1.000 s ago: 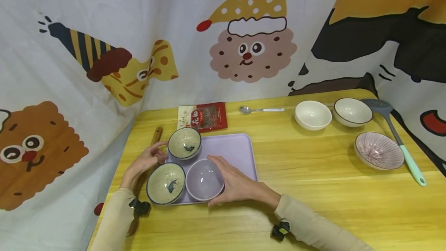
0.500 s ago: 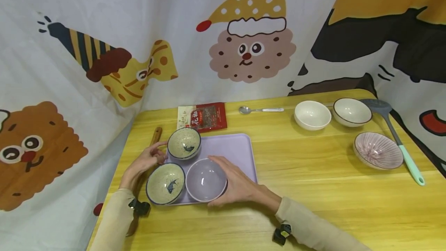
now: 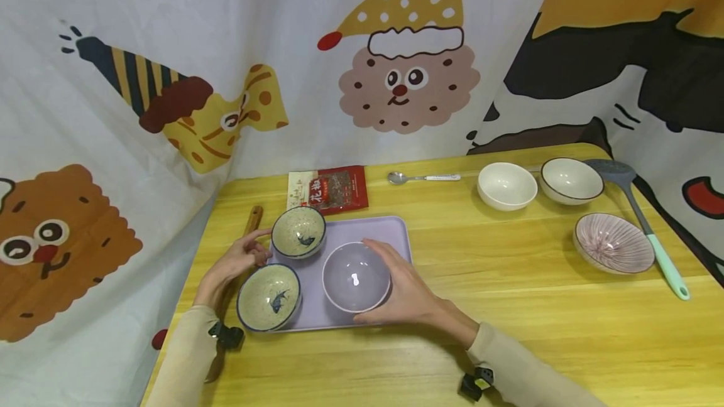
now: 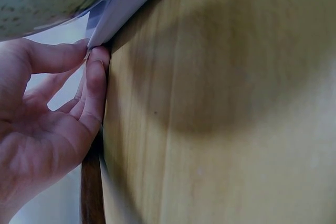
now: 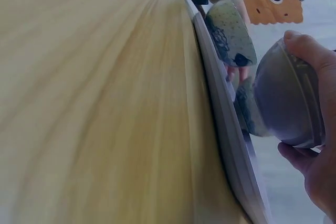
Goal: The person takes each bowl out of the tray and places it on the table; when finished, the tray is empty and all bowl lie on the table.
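Note:
My right hand (image 3: 410, 291) grips a plain purple bowl (image 3: 353, 278) by its rim, thumb at the near side and fingers at the far side. In the right wrist view the purple bowl (image 5: 286, 95) hangs just above the lilac tray (image 5: 231, 124). My left hand (image 3: 234, 265) is at the tray's left edge; the left wrist view has its thumb and fingers (image 4: 94, 80) pinching the tray's corner (image 4: 123, 11). Two speckled bowls with blue fish stand on the tray (image 3: 373, 237): one at the far left (image 3: 291, 231), one at the near left (image 3: 266, 303).
Behind the tray lie a red spice packet (image 3: 339, 187) and a spoon (image 3: 421, 178). A wooden-handled utensil (image 3: 253, 222) lies along the left, partly under my forearm. To the right stand a white bowl (image 3: 506, 187), a dark-rimmed bowl (image 3: 571, 181), a striped bowl (image 3: 613, 244) and a spatula (image 3: 667, 265).
My right hand has lifted the purple bowl off its place beside the near speckled bowl and moved it right and slightly away. My left hand has stayed still.

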{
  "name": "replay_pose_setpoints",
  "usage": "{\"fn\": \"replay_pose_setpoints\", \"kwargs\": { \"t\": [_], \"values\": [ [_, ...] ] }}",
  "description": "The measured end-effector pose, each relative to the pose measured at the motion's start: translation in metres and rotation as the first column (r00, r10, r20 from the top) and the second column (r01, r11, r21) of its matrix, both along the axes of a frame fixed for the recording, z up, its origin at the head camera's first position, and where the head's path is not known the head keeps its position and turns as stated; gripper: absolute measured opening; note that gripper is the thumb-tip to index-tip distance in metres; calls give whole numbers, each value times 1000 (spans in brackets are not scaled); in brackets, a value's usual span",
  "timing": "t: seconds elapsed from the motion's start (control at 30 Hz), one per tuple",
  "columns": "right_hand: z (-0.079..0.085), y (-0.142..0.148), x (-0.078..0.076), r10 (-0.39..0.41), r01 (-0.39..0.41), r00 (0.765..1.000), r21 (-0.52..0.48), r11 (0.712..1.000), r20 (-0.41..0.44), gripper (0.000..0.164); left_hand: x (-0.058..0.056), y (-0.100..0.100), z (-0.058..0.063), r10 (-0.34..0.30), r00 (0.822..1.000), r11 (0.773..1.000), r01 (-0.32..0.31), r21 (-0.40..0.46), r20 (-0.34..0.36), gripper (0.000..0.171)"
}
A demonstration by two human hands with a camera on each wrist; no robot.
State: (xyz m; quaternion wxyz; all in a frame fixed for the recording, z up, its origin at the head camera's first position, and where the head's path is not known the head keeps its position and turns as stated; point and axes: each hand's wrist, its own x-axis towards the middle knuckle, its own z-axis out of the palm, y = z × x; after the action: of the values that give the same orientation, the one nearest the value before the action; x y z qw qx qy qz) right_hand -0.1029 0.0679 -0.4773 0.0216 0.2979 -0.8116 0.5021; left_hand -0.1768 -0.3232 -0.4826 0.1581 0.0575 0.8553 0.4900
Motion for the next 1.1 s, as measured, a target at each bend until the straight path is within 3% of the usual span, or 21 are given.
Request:
{"fn": "replay_pose_setpoints", "kwargs": {
  "t": [0.67,1.1],
  "values": [
    [4,48,3,-191,189,981,-54,980,-28,126,1,2,2,6,1000,1000,-6,-26,9,70],
    [-2,93,4,-369,369,928,-18,929,-47,127,1,2,2,4,1000,999,-3,-35,10,71]
  ]
}}
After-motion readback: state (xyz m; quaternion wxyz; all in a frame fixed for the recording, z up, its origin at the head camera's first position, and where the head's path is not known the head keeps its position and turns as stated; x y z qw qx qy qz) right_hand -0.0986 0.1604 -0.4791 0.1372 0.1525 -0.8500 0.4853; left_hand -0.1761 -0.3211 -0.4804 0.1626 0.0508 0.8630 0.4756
